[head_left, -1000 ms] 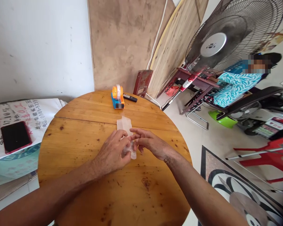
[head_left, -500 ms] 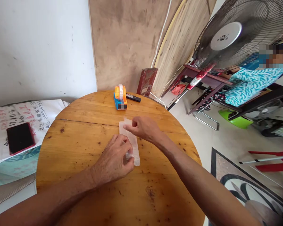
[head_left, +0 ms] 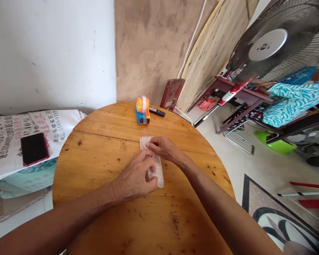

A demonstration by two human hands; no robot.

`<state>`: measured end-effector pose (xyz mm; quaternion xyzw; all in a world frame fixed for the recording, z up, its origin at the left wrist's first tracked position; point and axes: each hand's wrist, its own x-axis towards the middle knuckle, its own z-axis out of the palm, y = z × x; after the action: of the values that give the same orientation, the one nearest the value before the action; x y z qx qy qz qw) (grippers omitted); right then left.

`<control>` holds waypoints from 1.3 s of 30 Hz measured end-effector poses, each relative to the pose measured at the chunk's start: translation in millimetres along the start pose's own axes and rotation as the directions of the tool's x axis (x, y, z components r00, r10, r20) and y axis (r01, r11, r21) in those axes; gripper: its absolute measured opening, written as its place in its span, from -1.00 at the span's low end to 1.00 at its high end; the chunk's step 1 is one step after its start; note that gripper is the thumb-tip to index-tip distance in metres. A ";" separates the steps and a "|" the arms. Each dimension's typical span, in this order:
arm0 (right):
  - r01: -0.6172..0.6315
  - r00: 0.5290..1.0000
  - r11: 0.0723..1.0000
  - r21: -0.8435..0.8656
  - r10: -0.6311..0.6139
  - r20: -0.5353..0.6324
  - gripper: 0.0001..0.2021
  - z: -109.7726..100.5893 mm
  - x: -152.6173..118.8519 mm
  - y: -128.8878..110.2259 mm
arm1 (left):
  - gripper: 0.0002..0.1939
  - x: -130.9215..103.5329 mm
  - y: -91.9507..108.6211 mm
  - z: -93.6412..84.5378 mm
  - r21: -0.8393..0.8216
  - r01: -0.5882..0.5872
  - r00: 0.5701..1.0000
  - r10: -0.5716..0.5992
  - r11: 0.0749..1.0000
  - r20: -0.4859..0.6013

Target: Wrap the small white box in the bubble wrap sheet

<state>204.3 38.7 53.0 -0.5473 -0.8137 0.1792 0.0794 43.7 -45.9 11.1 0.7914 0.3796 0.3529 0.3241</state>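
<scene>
A long, narrow packet of translucent white wrap (head_left: pixel 159 176), like bubble wrap, lies flat on the round wooden table (head_left: pixel 95 173). My left hand (head_left: pixel 138 173) is curled over its left side, thumb at the near end and fingers at the middle, gripping it. My right hand (head_left: pixel 163 147) is closed in a pinch at the far part of the packet, close to my left fingertips. Whatever is between the right fingertips is too small to make out. Beyond the packet stands an orange and blue tape dispenser (head_left: pixel 143 110) with a tape roll in it.
A small black device (head_left: pixel 157 111) lies beside the dispenser. On the left, a phone (head_left: pixel 35 149) rests on printed white sacking (head_left: pixel 66 122). A dark red chair back (head_left: pixel 172 92) touches the far side. A fan (head_left: pixel 268 46) and a seated person (head_left: pixel 289 106) are to the right.
The view has turned slightly left, so everything sits farther right. My right hand has come down onto the packet, its fingertips nearer my left hand. My left hand keeps its place on the packet.
</scene>
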 end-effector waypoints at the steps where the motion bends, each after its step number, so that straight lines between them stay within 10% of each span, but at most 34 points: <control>1: 0.010 1.000 0.999 0.035 -0.011 0.014 -0.64 1.7 1.1 3.0 | -0.86 -0.4 -0.3 0.4 0.023 -0.015 1.000 0.016 1.000 -0.013; 8: 0.053 0.992 0.959 0.278 -0.084 0.099 -0.77 8.5 5.5 26.7 | -0.64 -1.0 0.3 -0.3 0.221 -0.214 0.970 0.233 0.952 -0.065; 14: 0.033 0.992 0.985 0.168 -0.011 -0.128 -0.87 18.2 4.2 39.5 | -0.69 -0.1 2.5 -2.0 0.190 -0.206 0.979 0.201 0.960 0.044; 20: -0.102 0.963 0.986 0.131 0.131 -0.237 -0.43 20.7 11.3 45.3 | -0.69 -1.7 2.0 -0.7 0.177 -0.196 0.981 0.192 0.965 0.040; 32: -0.084 0.980 0.925 0.369 0.144 -0.138 -0.89 24.4 22.8 40.1 | -0.67 -3.9 2.7 -1.7 0.166 -0.194 0.981 0.186 0.967 0.060; 39: -0.061 0.967 0.485 0.872 0.244 -0.068 -0.77 16.6 18.3 30.7 | -0.66 -3.4 3.2 -2.2 0.151 -0.208 0.978 0.203 0.966 0.045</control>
<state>218.3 62.5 24.8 -0.5179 -0.5517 0.5170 0.4001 41.6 -49.8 13.7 0.8543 0.3170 0.3426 0.2288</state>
